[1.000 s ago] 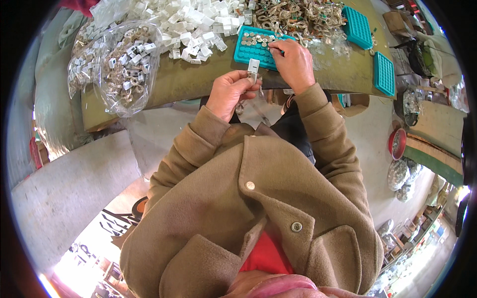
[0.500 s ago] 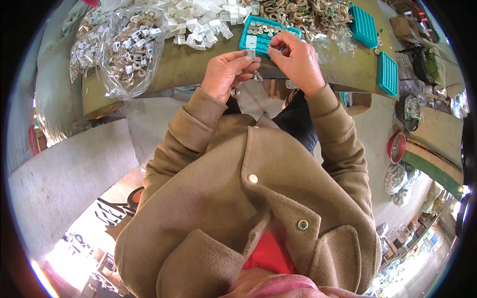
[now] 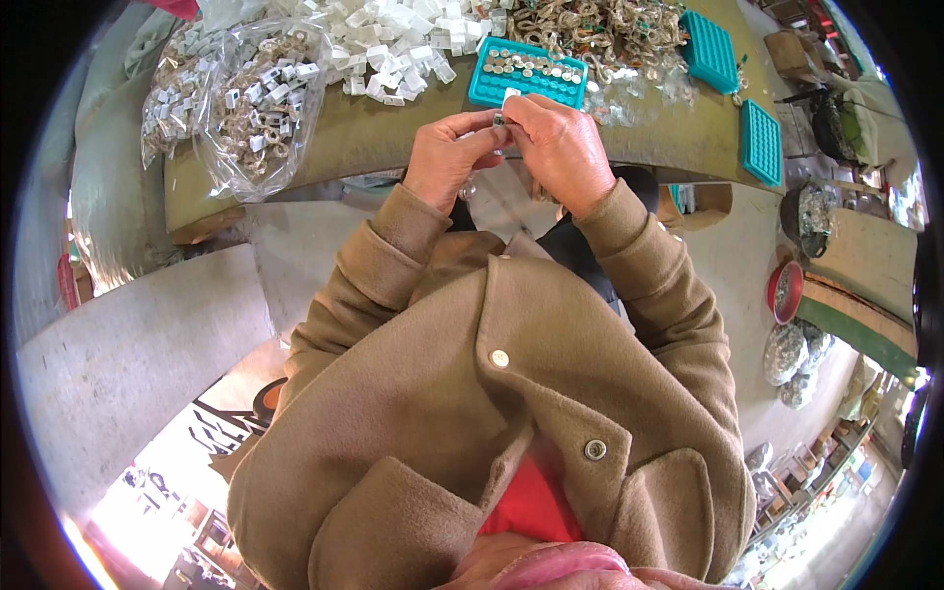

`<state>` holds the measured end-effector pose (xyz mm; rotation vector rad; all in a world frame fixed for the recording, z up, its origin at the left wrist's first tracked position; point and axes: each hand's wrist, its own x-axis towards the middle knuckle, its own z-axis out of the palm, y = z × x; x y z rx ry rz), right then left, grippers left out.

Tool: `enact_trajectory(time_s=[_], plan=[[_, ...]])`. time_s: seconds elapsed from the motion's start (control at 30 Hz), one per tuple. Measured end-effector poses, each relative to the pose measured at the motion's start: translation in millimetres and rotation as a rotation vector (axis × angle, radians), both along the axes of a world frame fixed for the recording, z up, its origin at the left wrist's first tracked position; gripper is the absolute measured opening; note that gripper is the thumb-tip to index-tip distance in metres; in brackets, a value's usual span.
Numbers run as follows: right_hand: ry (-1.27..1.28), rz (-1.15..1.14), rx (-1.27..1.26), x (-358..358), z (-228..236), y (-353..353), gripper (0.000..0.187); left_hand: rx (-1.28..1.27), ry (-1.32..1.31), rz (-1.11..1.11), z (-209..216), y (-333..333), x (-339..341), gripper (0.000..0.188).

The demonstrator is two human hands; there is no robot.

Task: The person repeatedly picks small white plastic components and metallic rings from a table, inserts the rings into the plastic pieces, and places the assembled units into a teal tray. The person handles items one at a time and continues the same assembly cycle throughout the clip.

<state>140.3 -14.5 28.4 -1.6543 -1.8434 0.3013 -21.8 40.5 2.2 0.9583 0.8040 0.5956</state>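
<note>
Both the left hand [image 3: 447,157] and the right hand [image 3: 556,147] pinch a small white piece [image 3: 508,98] at the table's near edge, while the teal tray [image 3: 526,74] just beyond looks only partly filled, heaps of white pieces [image 3: 393,39] remaining at far left.

Small white clip piece [image 3: 508,99], pinched upright between fingertips, above table edge.

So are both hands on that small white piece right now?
Touching. The head view shows the left hand and right hand pressed together, fingertips of both pinching the small white piece just in front of the teal tray.
</note>
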Motion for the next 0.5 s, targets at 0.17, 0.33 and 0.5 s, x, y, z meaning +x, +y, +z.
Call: enact_trajectory(time_s=[0.17,0.33,0.5], plan=[[0.105,0.017,0.038,2.8,-5.3,3.0,0.004,-0.184,-0.047,0.061,-4.8,3.0,1.8,0.028],[0.298,0.004,0.089,6.9,-18.6,9.6,0.013,-0.256,-0.026,0.138,-5.4,6.5,2.5,0.022],[0.219,-0.298,0.200,30.0,-29.9,35.6,0.010,-0.216,0.055,0.129,-0.8,14.3,0.7,0.018]])
